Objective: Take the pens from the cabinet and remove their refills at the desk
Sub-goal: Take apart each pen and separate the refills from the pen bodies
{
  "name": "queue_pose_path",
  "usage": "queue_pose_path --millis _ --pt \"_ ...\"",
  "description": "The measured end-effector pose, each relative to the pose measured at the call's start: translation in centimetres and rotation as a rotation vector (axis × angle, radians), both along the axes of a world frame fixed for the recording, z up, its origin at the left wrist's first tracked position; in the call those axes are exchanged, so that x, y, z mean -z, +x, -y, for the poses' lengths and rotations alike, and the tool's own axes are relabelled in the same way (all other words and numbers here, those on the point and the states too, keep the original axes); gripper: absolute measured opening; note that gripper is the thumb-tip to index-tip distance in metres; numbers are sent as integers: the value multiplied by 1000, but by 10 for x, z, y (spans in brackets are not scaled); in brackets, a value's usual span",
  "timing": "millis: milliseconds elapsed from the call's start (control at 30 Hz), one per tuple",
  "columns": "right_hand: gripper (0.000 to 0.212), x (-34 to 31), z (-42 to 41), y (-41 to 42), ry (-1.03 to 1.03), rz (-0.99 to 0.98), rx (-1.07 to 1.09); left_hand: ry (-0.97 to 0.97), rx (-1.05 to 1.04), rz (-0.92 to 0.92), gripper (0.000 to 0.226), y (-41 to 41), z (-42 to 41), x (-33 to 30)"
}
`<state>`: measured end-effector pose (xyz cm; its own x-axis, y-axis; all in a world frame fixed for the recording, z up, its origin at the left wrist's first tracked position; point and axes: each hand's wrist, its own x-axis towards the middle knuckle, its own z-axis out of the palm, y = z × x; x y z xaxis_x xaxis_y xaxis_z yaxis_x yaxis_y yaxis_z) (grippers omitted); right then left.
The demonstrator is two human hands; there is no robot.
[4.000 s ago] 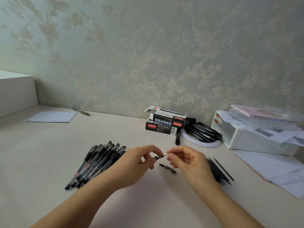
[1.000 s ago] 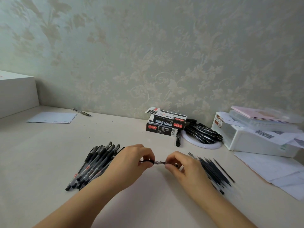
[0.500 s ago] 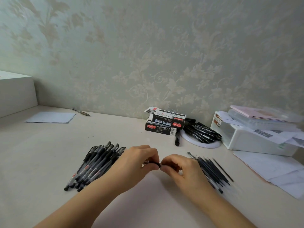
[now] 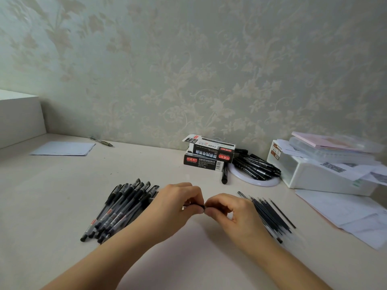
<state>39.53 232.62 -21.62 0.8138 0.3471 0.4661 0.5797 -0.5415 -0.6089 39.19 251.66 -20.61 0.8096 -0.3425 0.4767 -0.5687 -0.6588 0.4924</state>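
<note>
My forearms reach in low over the desk. My left hand and my right hand meet at the fingertips, both pinching one black pen held level between them, just above the desk top; most of the pen is hidden in my fingers. Just left of my left hand lies the pile of pens, roughly a dozen, though the exact count blurs together. Just right of my right hand lies the bundle of thin dark refills, about ten, one lying slightly apart. Further back, two stacked pen boxes, the top one with its flap open, a single black pen beside them, and a white ring loaded with more black pens. Far right, a white bin and loose papers. Far left, one sheet and one lone pen by the wall.
</note>
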Motion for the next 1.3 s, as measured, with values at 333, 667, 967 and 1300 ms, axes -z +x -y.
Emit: queue_pose_path --millis 333,667,967,1300 --pt "16 -18 27 13 -230 69 446 -5 -411 139 7 4 -19 -7" --pt "27 -7 35 12 -549 -141 613 96 -805 -189 4 15 -61 0" --pt "29 -4 35 13 -552 -122 674 122 -784 -157 9 15 -58 -1" --pt "25 0 36 17 -685 -108 698 6 -405 1 7 -5 -4 -1"
